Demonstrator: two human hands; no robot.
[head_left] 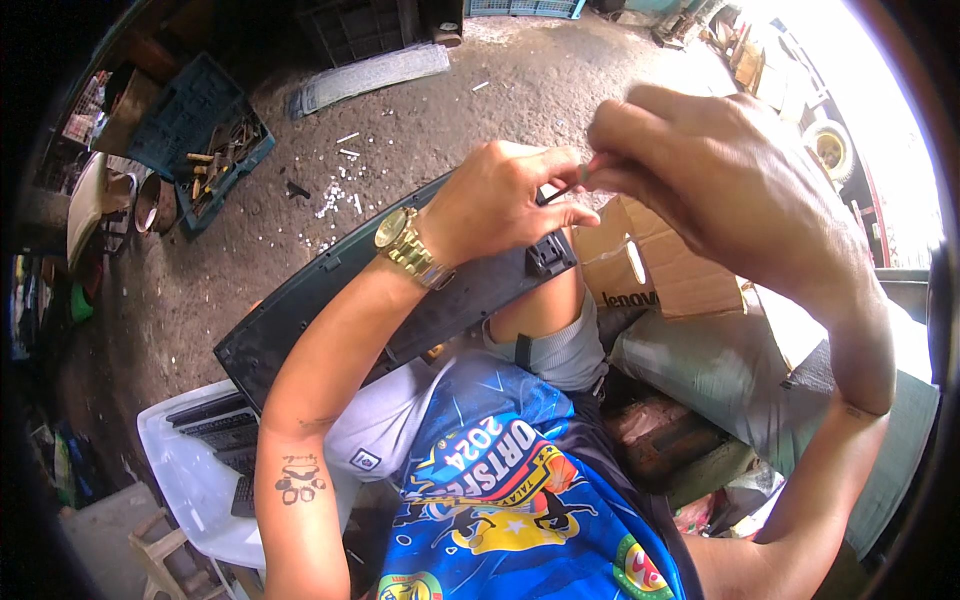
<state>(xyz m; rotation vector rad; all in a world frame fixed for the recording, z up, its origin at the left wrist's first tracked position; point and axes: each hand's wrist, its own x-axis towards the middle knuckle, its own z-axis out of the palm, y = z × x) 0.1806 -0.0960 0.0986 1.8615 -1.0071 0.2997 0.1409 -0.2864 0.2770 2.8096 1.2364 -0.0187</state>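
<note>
A long black keyboard (335,290) lies underside up across my lap, slanting up to the right. A flip-out foot (547,256) shows near its right end. My left hand (505,195), with a gold watch on the wrist, grips that end, thumb and forefinger apart around the corner. Above it my right hand (690,165) is closed on a thin screwdriver (561,194). Its dark shaft points down left to the keyboard's corner, between my left thumb and forefinger. Most of the handle is hidden in my right fingers, and I cannot tell whether the tip sits in a screw.
At my left a white plastic chair (185,500) holds more black keyboards (225,425). An open blue-green toolbox (225,190) with tools stands farther off. White bits (345,185) litter the floor. A cardboard box (690,265) and a grey-green wrapped bundle (700,355) lie at my right.
</note>
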